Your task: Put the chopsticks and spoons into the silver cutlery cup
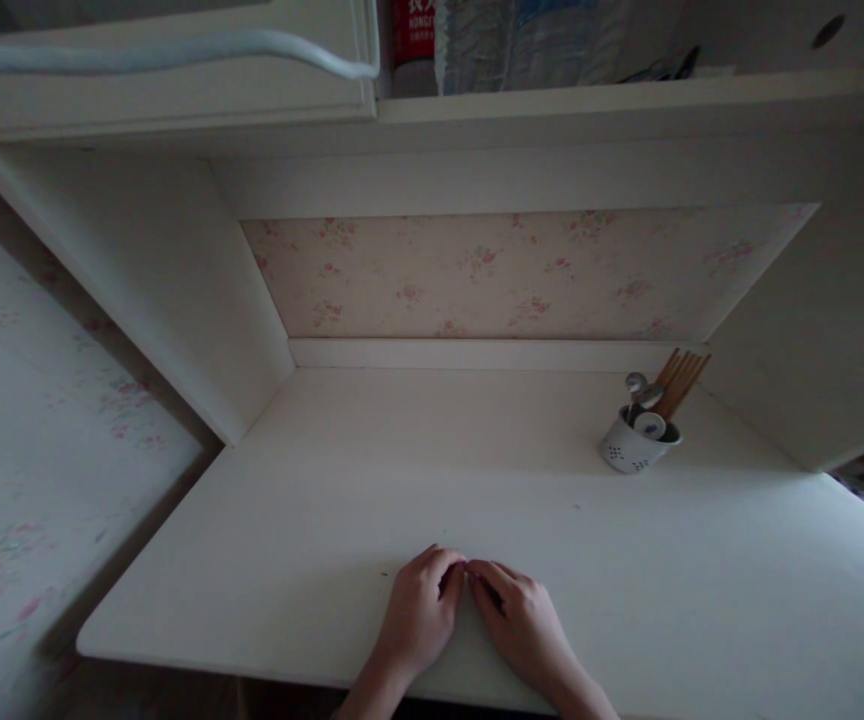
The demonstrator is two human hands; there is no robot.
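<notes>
My left hand (424,605) and my right hand (520,615) meet at the fingertips above the near part of the white desk (312,500). The fingers of both are curled and closed, thumb against fingers. Whatever lies between the tips, if anything, is too small or too hidden to make out. A tiny dark speck (385,574) lies on the desktop just left of my left hand.
Toward the back right stands a white perforated holder (623,449) with wooden chopsticks (681,383) and spoons (635,382). Above hangs a cabinet with an open shelf (589,105) and a door handle (252,45). Side panels bound the desk left and right.
</notes>
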